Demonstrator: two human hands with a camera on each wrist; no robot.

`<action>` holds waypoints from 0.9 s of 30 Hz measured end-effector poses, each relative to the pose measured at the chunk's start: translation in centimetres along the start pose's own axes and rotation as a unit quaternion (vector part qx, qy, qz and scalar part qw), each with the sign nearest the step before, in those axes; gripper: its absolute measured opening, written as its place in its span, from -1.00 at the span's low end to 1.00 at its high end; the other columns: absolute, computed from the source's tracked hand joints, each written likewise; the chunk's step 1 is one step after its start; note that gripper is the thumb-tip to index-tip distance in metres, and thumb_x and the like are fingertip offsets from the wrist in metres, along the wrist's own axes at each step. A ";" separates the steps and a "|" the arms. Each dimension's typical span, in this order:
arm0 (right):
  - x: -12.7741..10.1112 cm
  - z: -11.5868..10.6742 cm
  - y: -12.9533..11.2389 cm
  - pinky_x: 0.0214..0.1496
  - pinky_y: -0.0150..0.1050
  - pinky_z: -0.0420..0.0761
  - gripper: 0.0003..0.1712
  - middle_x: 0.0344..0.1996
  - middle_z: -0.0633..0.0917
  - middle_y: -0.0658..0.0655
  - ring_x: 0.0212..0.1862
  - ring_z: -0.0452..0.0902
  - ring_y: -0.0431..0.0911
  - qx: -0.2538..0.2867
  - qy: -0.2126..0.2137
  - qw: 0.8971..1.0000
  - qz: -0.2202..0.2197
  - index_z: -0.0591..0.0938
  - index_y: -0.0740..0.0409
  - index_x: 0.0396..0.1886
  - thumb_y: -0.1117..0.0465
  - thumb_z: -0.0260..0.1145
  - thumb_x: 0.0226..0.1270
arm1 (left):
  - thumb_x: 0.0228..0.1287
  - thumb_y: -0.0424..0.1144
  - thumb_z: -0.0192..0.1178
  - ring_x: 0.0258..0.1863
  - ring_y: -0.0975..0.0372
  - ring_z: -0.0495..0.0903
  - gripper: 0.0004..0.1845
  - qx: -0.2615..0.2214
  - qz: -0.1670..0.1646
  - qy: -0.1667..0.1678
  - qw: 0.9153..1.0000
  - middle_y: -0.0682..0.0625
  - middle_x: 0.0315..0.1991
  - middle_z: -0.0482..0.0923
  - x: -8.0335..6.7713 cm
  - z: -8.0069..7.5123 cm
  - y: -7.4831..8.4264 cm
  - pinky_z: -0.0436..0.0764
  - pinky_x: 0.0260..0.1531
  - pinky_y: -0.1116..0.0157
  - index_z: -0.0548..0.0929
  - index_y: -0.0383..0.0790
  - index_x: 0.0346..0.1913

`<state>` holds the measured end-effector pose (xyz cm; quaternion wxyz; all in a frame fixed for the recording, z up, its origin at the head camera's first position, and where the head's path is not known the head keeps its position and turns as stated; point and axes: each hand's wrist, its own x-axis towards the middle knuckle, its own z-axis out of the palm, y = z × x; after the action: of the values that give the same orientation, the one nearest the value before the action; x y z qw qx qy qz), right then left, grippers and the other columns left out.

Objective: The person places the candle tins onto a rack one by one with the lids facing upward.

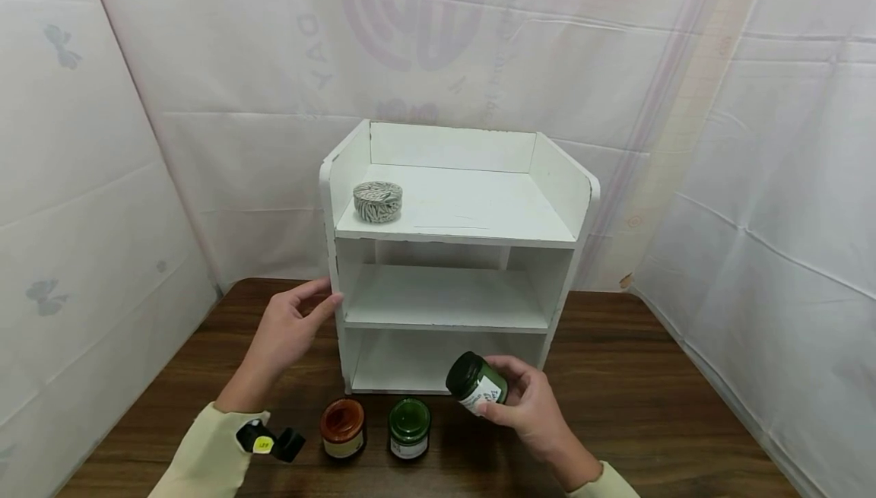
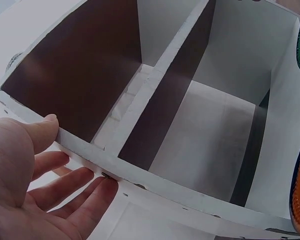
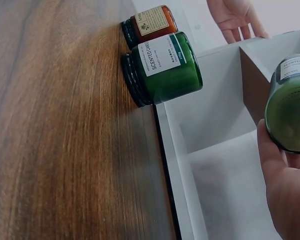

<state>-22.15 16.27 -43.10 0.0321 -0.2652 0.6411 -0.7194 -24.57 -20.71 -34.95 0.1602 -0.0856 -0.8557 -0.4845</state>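
Fingers [image 1: 503, 367] of the right hand [image 1: 530, 407] are curling round a green jar [image 1: 477, 382], so that grip is holding the jar tilted, black lid toward the left and up, just in front of the bottom opening of the white shelf [image 1: 452, 238]. In the right wrist view the jar's green base [image 3: 289, 116] is facing the camera, with the thumb [image 3: 270, 150] lying along its lower side.

The left hand [image 1: 284, 331] is resting against the shelf's left side wall, beside the middle tier; its grip is wide, fingers straight and holding nothing. In the left wrist view the thumb [image 2: 42, 131] is touching the wall's front edge while the other fingers [image 2: 85, 187] are lying flat along the outer face.

Two more jars are standing on the desk [image 1: 650, 376] in front of the shelf, just beside each other: an orange jar [image 1: 343, 428] on the left and a second green jar [image 1: 409, 427] on the right. A striped tin [image 1: 378, 201] is sitting on the top tier, near its left wall. The middle tier is lying between them. White sheets [image 1: 753, 179] are hanging behind and beside the desk.
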 end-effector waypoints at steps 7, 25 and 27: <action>0.0 0.0 0.1 -0.10 -0.34 0.71 -0.30 -0.01 0.70 0.03 -0.07 0.63 -0.20 0.006 0.001 1.000 0.000 0.40 0.67 0.21 0.47 0.49 0.11 | 0.50 0.08 0.20 0.07 0.04 0.67 -0.42 -0.006 -0.004 -0.002 1.000 -0.19 0.26 0.62 -0.1 0.0 0.2 0.63 -0.15 0.46 0.55 -0.19 0.39; 0.0 0.0 0.0 0.00 -0.33 0.69 -0.22 0.04 0.66 0.01 0.01 0.66 -0.18 0.010 0.002 1.000 0.008 0.35 0.66 0.25 0.43 0.52 0.11 | 0.51 0.05 0.19 0.11 0.04 0.66 -0.43 -0.010 -0.011 -0.007 1.000 -0.18 0.28 0.61 -0.2 0.0 0.3 0.62 -0.12 0.46 0.52 -0.19 0.42; 0.0 0.0 0.0 0.01 -0.33 0.69 -0.23 0.05 0.65 0.02 0.02 0.65 -0.19 0.010 0.000 1.000 0.004 0.35 0.66 0.24 0.43 0.52 0.10 | 0.51 0.05 0.20 0.14 0.01 0.65 -0.43 -0.012 -0.010 -0.008 1.000 -0.18 0.30 0.60 -0.2 0.0 0.3 0.60 -0.12 0.48 0.52 -0.19 0.42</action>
<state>-22.18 16.26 -43.13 0.0376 -0.2627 0.6351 -0.7254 -24.30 -20.57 -34.74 0.1478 -0.0827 -0.8519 -0.4955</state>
